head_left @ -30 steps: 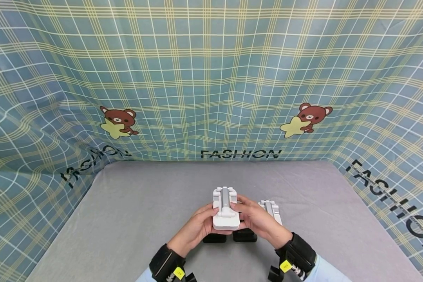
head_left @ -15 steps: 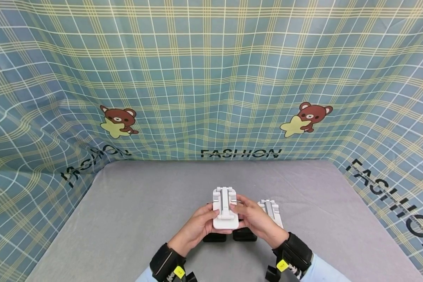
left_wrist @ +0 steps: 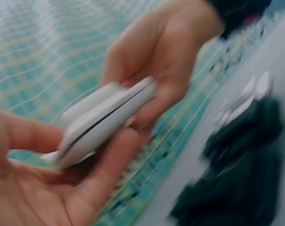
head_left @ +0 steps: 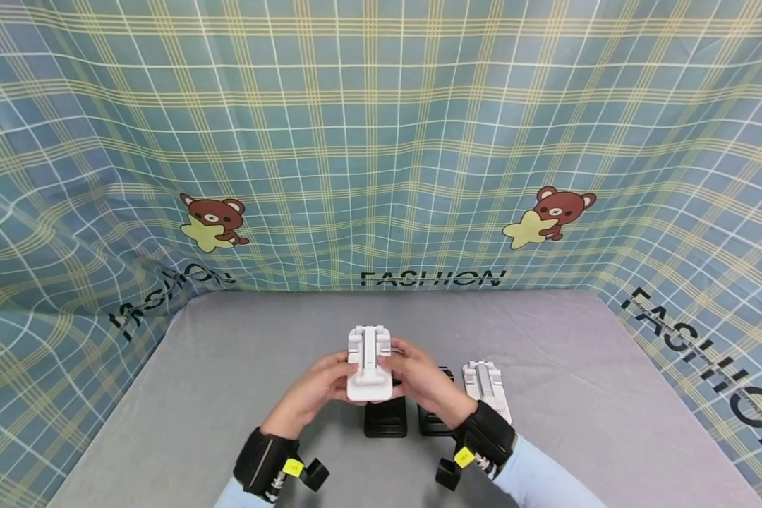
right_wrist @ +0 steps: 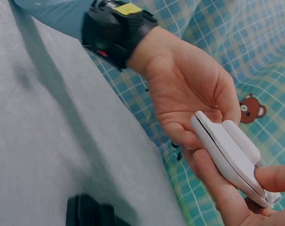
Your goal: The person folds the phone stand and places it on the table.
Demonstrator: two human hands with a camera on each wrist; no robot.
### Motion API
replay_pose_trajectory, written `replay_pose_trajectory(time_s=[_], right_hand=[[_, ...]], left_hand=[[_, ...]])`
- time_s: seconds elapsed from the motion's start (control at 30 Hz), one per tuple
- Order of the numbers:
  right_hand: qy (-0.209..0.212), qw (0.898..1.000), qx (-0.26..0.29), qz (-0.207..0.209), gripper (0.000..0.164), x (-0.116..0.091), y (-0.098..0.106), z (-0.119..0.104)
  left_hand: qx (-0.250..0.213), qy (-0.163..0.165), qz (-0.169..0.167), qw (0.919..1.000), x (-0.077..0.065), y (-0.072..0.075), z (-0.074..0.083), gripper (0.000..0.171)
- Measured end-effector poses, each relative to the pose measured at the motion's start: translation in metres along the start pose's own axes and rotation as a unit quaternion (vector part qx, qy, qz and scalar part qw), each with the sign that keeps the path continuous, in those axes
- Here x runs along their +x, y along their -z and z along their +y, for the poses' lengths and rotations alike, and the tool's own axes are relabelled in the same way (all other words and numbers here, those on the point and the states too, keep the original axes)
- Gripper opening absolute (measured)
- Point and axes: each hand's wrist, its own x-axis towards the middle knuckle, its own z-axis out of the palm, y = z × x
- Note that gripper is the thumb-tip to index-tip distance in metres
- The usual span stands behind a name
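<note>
A folded white phone stand (head_left: 370, 384) is held up above the table between both hands. My left hand (head_left: 326, 379) grips its left side, thumb on top and fingers beneath. From the other side my right hand (head_left: 420, 375) holds it, with the thumb on its upper face. In the left wrist view the stand (left_wrist: 104, 117) appears edge-on, a dark seam running along its side. The right wrist view shows the stand (right_wrist: 229, 157) folded flat between the fingers.
Below the hands two black folded stands (head_left: 386, 422) lie side by side on the grey table (head_left: 241, 395); the right one is partly covered by my right hand. Another white stand (head_left: 485, 386) lies to their right. Checked cloth (head_left: 381, 141) hangs around the table's back and sides.
Both hands have moved left and slightly up, carrying the white phone stand with them. More of the black stands and of the other white stand now shows.
</note>
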Motion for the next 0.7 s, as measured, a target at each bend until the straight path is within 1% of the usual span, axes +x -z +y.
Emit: replay_pose_trajectory(time_s=[0.03, 0.1, 0.13, 0.2, 0.3, 0.4, 0.47, 0.57, 0.7], right_hand=[[-0.001, 1.000, -0.002, -0.003, 0.049, 0.003, -0.004, 0.002], [-0.005, 1.000, -0.009, -0.010, 0.049, 0.008, -0.012, 0.007], [-0.007, 1.000, -0.015, -0.012, 0.050, 0.011, -0.016, 0.010], [-0.011, 0.999, -0.030, -0.014, 0.051, 0.015, -0.024, 0.017], [-0.018, 0.998, -0.060, -0.003, 0.051, 0.023, -0.032, 0.028], [-0.019, 0.994, -0.105, 0.010, 0.045, 0.030, -0.038, 0.038], [-0.021, 0.991, -0.133, 0.013, 0.040, 0.034, -0.042, 0.043], [-0.026, 0.985, -0.173, 0.011, 0.035, 0.038, -0.047, 0.049], [-0.033, 0.973, -0.228, 0.003, 0.032, 0.043, -0.051, 0.054]], left_hand=[[0.034, 0.005, 0.013, 0.9993, -0.003, 0.006, 0.002, 0.047], [0.093, 0.010, 0.034, 0.9950, -0.007, 0.018, 0.005, 0.042], [0.118, 0.012, 0.041, 0.9921, -0.009, 0.024, 0.006, 0.039], [0.151, 0.016, 0.050, 0.9872, -0.012, 0.034, 0.006, 0.034], [0.172, 0.026, 0.045, 0.9837, -0.013, 0.045, 0.003, 0.029], [0.187, 0.053, 0.048, 0.9797, -0.014, 0.050, -0.003, 0.028], [0.198, 0.077, 0.056, 0.9756, -0.014, 0.052, -0.008, 0.025], [0.216, 0.110, 0.073, 0.9673, -0.013, 0.053, -0.017, 0.019], [0.232, 0.133, 0.094, 0.9589, -0.012, 0.053, -0.024, 0.013]])
